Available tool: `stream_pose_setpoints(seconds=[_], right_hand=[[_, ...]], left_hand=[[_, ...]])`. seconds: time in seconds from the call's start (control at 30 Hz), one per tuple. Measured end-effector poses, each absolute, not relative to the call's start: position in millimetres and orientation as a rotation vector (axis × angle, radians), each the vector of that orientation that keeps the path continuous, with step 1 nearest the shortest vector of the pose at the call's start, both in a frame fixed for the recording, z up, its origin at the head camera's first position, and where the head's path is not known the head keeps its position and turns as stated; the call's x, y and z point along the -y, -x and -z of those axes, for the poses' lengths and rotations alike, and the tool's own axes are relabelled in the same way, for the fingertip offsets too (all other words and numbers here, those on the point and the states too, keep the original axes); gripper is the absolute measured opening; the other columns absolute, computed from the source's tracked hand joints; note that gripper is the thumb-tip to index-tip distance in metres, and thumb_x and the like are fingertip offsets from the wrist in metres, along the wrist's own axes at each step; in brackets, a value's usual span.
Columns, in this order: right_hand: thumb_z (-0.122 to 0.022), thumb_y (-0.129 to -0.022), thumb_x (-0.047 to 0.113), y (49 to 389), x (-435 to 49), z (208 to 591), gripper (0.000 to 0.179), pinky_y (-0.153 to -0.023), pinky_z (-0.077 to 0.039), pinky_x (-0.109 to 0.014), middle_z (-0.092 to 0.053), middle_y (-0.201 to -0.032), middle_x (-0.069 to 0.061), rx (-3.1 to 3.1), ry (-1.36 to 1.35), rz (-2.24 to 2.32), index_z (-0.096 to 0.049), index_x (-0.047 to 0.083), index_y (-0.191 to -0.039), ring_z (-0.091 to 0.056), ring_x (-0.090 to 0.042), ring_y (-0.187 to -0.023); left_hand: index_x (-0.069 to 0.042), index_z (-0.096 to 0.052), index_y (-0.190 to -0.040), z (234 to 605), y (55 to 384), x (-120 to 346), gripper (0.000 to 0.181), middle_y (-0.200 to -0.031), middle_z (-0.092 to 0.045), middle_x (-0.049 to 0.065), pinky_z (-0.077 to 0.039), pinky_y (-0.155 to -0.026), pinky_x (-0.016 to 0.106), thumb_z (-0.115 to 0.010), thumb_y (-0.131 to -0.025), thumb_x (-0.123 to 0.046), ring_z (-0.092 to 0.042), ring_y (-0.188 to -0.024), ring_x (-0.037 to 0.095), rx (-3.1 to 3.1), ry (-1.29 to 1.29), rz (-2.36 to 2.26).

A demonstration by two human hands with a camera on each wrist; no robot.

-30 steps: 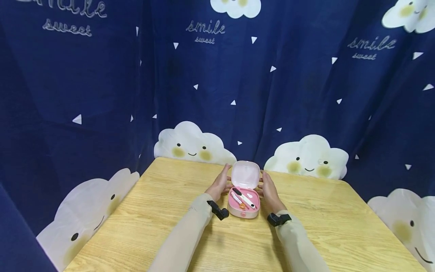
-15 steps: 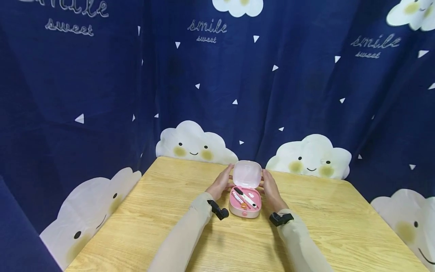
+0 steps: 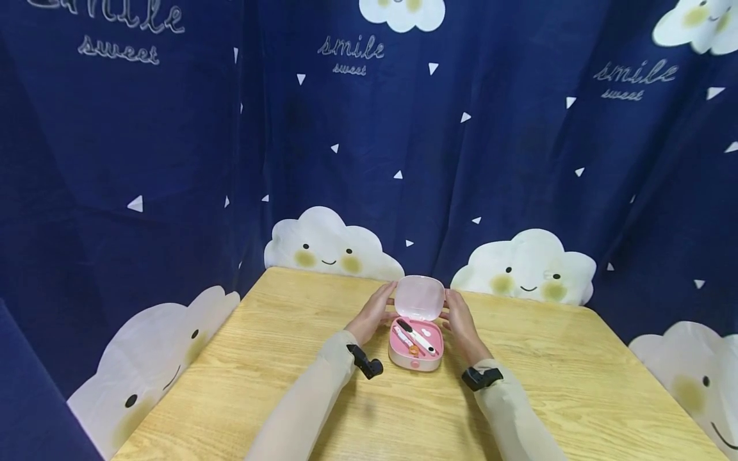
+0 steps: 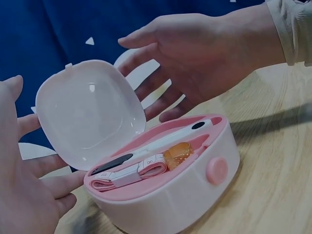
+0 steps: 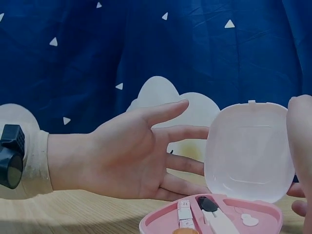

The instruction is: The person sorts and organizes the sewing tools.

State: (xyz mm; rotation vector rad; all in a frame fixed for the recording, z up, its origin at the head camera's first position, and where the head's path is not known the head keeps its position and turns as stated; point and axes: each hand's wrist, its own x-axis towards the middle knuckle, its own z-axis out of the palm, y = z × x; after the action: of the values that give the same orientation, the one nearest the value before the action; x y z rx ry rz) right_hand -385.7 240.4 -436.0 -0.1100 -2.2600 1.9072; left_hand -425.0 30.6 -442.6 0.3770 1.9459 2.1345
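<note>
A small pink and white sewing box (image 3: 415, 363) sits on the table with its pale pink lid (image 3: 419, 298) raised. Inside lie a folded tape measure (image 4: 129, 175), an orange dotted object (image 4: 178, 155) and a white tool with a black end (image 4: 165, 141). My left hand (image 3: 371, 315) is at the lid's left side, fingers extended behind it and near the hinge. On the opposite side, my right hand (image 3: 463, 326) has its fingers spread, their tips at the lid's right edge. Both thumbs point up, and neither hand grips anything.
The wooden table (image 3: 277, 358) stretches out on both sides of the box. Behind it hangs a dark blue curtain (image 3: 357, 128) with printed clouds and triangles. I wear a black wrist device (image 3: 364, 362) on my left wrist and another black device (image 3: 482, 378) on my right.
My right hand has come slightly inward to the lid's edge. The lid looks a little lower at its top. The box stays in place, while the view has shifted slightly.
</note>
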Motion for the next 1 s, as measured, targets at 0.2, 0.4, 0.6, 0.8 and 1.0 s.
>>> stream_pose_setpoints(seconds=[0.2,0.4,0.6,0.8,1.0], right_hand=[[-0.028,-0.113,0.048,384.8,-240.9,437.8,0.059,-0.101,-0.039,-0.057,-0.046,-0.141,-0.027,2.248,0.103,-1.923,-0.037,0.005,-0.154,-0.050,-0.046,-0.125],[-0.028,-0.114,0.044,385.8,-240.3,438.0,0.055,-0.097,-0.042,-0.054,-0.048,-0.137,-0.027,2.229,0.094,-1.916,-0.040,0.005,-0.150,-0.053,-0.046,-0.120],[-0.029,-0.114,0.044,383.5,-240.6,436.2,0.055,-0.091,-0.044,-0.047,-0.049,-0.135,-0.026,2.223,0.102,-1.900,-0.040,0.005,-0.150,-0.056,-0.041,-0.116],[-0.028,-0.114,0.043,379.6,-240.5,438.5,0.055,-0.095,-0.042,-0.052,-0.049,-0.135,-0.027,2.204,0.088,-1.909,-0.039,0.003,-0.149,-0.056,-0.041,-0.117],[-0.030,-0.114,0.042,377.2,-238.7,437.5,0.053,-0.095,-0.042,-0.051,-0.049,-0.136,-0.028,2.195,0.098,-1.896,-0.041,0.002,-0.146,-0.055,-0.044,-0.121]], left_hand=[[-0.015,-0.044,-0.153,445.4,422.5,-27.9,0.059,-0.131,-0.051,0.019,-0.038,-0.106,0.058,-0.040,-0.108,-0.054,-0.065,-0.114,0.045,-1.958,-0.393,-2.124],[-0.018,-0.047,-0.150,442.9,420.4,-27.6,0.054,-0.132,-0.051,0.018,-0.037,-0.101,0.056,-0.040,-0.109,-0.052,-0.064,-0.117,0.043,-1.964,-0.407,-2.106],[-0.017,-0.046,-0.151,441.1,420.3,-27.5,0.058,-0.131,-0.052,0.015,-0.037,-0.099,0.057,-0.042,-0.108,-0.054,-0.063,-0.118,0.041,-1.963,-0.411,-2.093],[-0.014,-0.047,-0.148,444.8,418.7,-28.4,0.062,-0.133,-0.051,0.013,-0.036,-0.105,0.057,-0.047,-0.105,-0.059,-0.059,-0.125,0.040,-1.979,-0.419,-2.091],[-0.012,-0.052,-0.140,447.9,418.4,-28.4,0.063,-0.137,-0.051,0.013,-0.037,-0.110,0.056,-0.054,-0.101,-0.062,-0.057,-0.128,0.042,-1.967,-0.407,-2.111]])
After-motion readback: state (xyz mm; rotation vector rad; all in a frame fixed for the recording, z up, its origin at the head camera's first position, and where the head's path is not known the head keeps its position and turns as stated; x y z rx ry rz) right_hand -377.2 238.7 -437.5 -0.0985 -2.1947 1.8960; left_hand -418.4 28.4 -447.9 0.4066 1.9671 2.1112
